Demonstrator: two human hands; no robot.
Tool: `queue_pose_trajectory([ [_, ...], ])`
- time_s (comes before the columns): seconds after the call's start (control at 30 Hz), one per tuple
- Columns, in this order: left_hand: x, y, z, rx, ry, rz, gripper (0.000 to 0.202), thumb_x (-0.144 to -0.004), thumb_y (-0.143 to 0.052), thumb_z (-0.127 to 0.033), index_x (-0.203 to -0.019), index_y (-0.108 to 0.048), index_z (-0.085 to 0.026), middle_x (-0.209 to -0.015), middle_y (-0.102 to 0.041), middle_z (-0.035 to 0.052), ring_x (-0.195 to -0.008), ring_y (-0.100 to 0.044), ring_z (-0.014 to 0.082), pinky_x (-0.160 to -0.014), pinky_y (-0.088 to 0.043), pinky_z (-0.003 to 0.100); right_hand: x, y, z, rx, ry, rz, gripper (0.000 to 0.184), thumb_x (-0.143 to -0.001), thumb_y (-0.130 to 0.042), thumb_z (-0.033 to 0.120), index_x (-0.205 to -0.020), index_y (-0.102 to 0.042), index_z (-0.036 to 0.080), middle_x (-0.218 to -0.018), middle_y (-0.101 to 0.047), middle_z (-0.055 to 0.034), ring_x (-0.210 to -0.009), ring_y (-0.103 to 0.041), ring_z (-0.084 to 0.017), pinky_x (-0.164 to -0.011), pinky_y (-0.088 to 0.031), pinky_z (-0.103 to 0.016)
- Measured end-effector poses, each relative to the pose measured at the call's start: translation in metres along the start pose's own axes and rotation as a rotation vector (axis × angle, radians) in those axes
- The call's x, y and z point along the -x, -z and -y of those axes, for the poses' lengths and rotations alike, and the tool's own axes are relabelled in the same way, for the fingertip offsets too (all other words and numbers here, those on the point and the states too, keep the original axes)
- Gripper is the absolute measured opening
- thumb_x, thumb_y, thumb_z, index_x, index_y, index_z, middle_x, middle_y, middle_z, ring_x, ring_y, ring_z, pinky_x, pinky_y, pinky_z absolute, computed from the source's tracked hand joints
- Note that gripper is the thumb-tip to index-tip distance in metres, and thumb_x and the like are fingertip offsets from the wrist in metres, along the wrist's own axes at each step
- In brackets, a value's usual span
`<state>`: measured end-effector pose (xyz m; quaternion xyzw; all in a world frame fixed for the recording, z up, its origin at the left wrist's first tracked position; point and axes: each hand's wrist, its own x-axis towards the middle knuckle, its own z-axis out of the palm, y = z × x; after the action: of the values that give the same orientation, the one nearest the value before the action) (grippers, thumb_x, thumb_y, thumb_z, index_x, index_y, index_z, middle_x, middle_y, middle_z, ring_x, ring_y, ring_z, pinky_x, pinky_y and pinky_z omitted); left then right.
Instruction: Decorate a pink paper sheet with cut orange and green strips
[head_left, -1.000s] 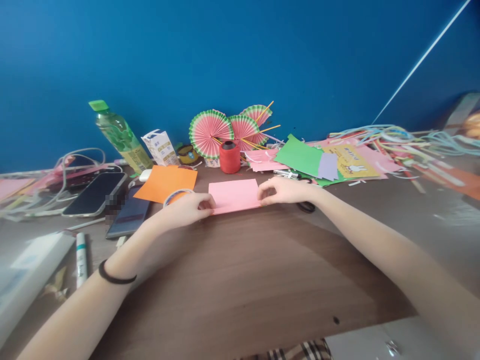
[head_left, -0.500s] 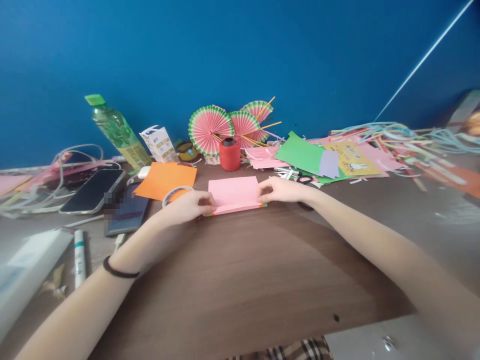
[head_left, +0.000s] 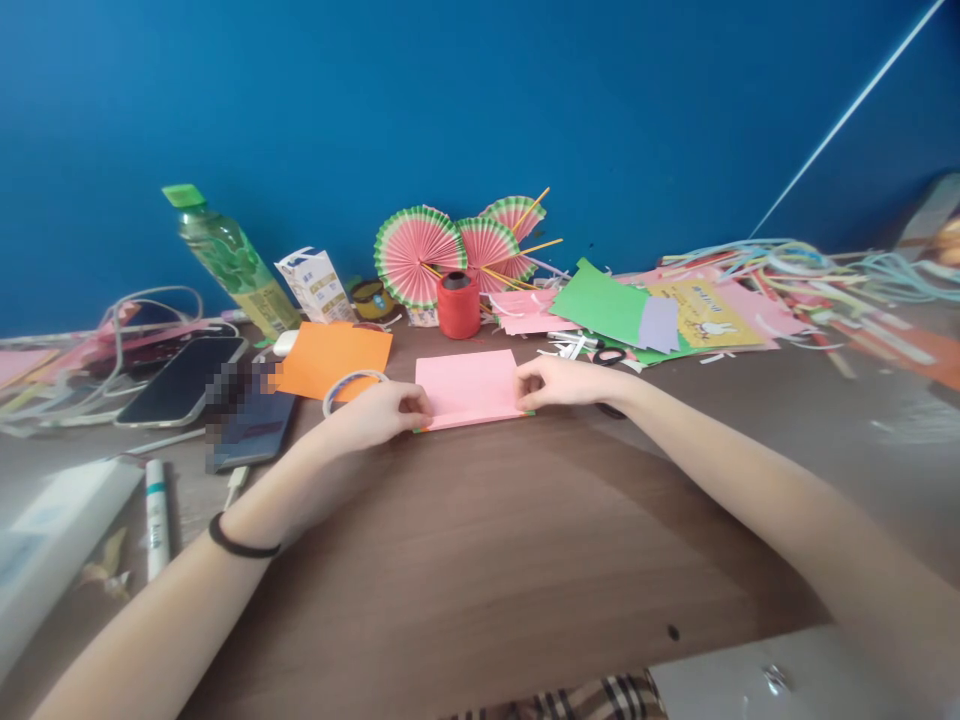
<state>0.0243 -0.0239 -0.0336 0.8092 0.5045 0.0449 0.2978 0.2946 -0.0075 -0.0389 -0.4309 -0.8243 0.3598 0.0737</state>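
A sheet of pink paper [head_left: 466, 380] lies on the brown table in front of me, with a narrow fold along its near edge. Bits of green and orange show at both near corners. My left hand [head_left: 384, 410] pinches the left end of the fold between thumb and fingers. At the right end, my right hand [head_left: 551, 382] grips the fold in the same way. Behind the paper stands a red spool of thread [head_left: 458, 308]. Scissors [head_left: 609, 356] lie partly hidden behind my right hand and wrist.
Pleated paper fans [head_left: 418, 258] lean on the blue wall. Left are orange paper [head_left: 330, 358], a green bottle [head_left: 232, 260], a small carton [head_left: 316, 285], a phone [head_left: 184, 382] and a marker [head_left: 157, 520]. Green paper [head_left: 600, 305] and paper strips [head_left: 825, 290] lie right.
Both hands stay at the two ends of the pink paper's fold with almost no movement. The view has shifted very slightly.
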Motion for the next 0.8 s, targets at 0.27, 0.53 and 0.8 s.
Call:
queue_pose_trajectory([
  [0.27, 0.0002, -0.0008, -0.0019, -0.009, 0.025, -0.006, 0.018, -0.067, -0.053, -0.037, -0.07, -0.057, -0.02, -0.065, -0.061, -0.0027, -0.06, -0.053, 0.0124, -0.054, -0.038, 0.021, -0.0008, -0.0009, -0.0014, 0.004, 0.025, 0.005, 0.013, -0.063, -0.059, 0.029, -0.065, -0.059, 0.016, -0.064, -0.059, 0.0008, -0.059, -0.05, -0.012, -0.054, -0.035, -0.023],
  [0.53, 0.0004, -0.0019, -0.0029, -0.019, 0.035, -0.019, 0.02, -0.066, -0.053, -0.038, -0.07, -0.057, -0.019, -0.063, -0.059, -0.0022, -0.059, -0.052, 0.0128, -0.053, -0.038, 0.021, -0.0004, -0.0019, -0.0011, 0.025, 0.018, 0.01, 0.013, -0.064, -0.059, 0.029, -0.065, -0.058, 0.016, -0.064, -0.058, 0.0006, -0.058, -0.049, -0.011, -0.052, -0.034, -0.023],
  [0.8, 0.0015, -0.0032, -0.0053, -0.047, 0.03, -0.021, 0.014, -0.067, -0.052, -0.033, -0.07, -0.054, -0.019, -0.06, -0.055, -0.0023, -0.056, -0.05, 0.0122, -0.051, -0.037, 0.022, 0.0, -0.003, 0.0019, 0.062, 0.019, -0.001, 0.011, -0.065, -0.059, 0.026, -0.064, -0.055, 0.016, -0.062, -0.056, 0.0011, -0.057, -0.048, -0.011, -0.051, -0.033, -0.022],
])
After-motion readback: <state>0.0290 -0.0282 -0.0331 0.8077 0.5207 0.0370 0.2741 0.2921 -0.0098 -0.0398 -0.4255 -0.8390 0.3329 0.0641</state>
